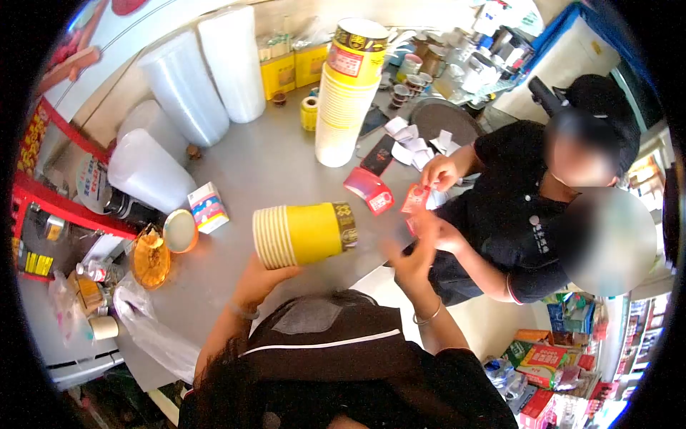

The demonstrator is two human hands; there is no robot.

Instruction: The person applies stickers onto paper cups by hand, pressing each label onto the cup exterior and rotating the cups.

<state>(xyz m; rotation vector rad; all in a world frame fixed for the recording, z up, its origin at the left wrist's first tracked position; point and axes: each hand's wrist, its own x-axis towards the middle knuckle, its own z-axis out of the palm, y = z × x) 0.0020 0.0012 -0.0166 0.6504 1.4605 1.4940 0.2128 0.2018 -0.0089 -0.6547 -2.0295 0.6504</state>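
Note:
My left hand [262, 277] holds a short stack of yellow paper cups [307, 232] from below, the stack lying sideways with its white rims to the left. To the right of the stack my right hand [413, 261] is raised with its fingers apart and nothing in it. Past the cups stands a tall stack of yellow and white cups [348, 93] on the grey counter [236, 168]. A red and white packet [369, 191] lies near the counter's right side. Beside it a co-worker's hands [441, 171] hold a small red packet [415, 198].
Stacks of clear plastic cups [232, 64] stand at the back left. A small box [208, 208], an orange container [151, 257] and a plastic bag [153, 322] are at the left. White paper slips [409, 143] lie by a round dark tray [446, 120]. The co-worker [514, 200] stands at the right.

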